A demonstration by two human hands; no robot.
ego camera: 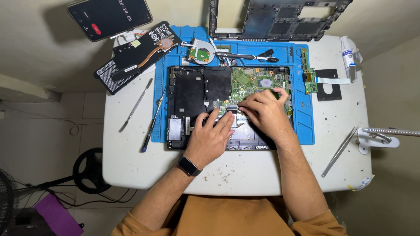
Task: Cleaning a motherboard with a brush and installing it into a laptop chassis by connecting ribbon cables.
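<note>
Hands meet over the opened laptop base [192, 102] on the blue mat [306, 131]: left hand [209, 139] presses flat fingers near its middle, right hand [264, 110] spreads beside it on the green motherboard [251, 81], neither gripping anything. Tweezers [339, 151] lie well right of the laptop.

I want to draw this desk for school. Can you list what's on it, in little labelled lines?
Surface: white table with a blue mat
Middle: opened laptop base with green circuit board
Left hand: fingers pressing on the laptop base, dark watch on the wrist
Right hand: fingertips on the circuit board
Left of mat: black battery, metal pry tool, screwdriver
Top: phone, small fan, laptop cover
Right: tweezers, white tube
</note>
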